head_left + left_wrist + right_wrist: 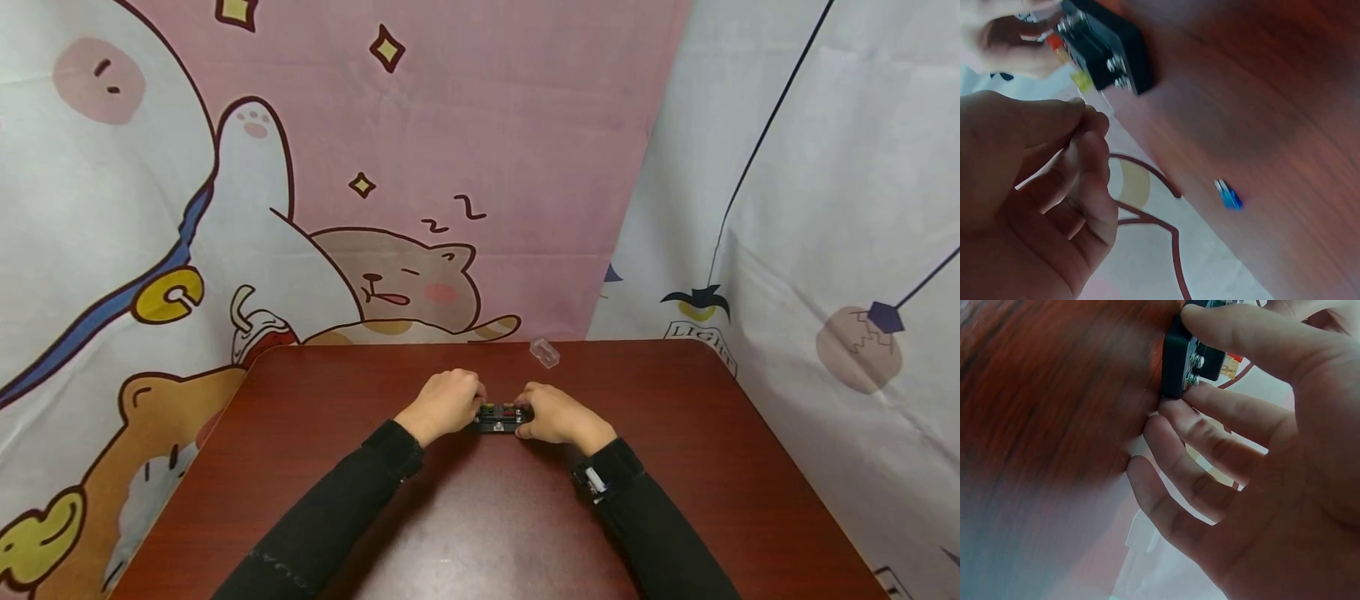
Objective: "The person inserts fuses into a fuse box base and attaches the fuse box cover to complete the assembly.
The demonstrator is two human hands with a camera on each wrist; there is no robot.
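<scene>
A black fuse block (pixel 499 418) with red, yellow and tan blade fuses sits on the table between both hands. My right hand (pixel 558 414) grips its right end. In the right wrist view the thumb (pixel 1235 328) lies along the block (pixel 1174 359) and the other fingers spread by its end and the tabletop. At the block's left end, my left hand (pixel 444 406) has thumb and index finger pinched together beside the yellow fuse (pixel 1082 81). A yellowish sliver (pixel 1089 109) shows at that pinch; the rest is hidden. A blue blade fuse (pixel 1230 197) lies on the table.
A small clear plastic box (pixel 544 352) lies at the back edge of the reddish-brown table (pixel 637 392). Behind the table hangs a cartoon-printed cloth (pixel 555 167). A dark sleeve (pixel 322 517) covers each forearm.
</scene>
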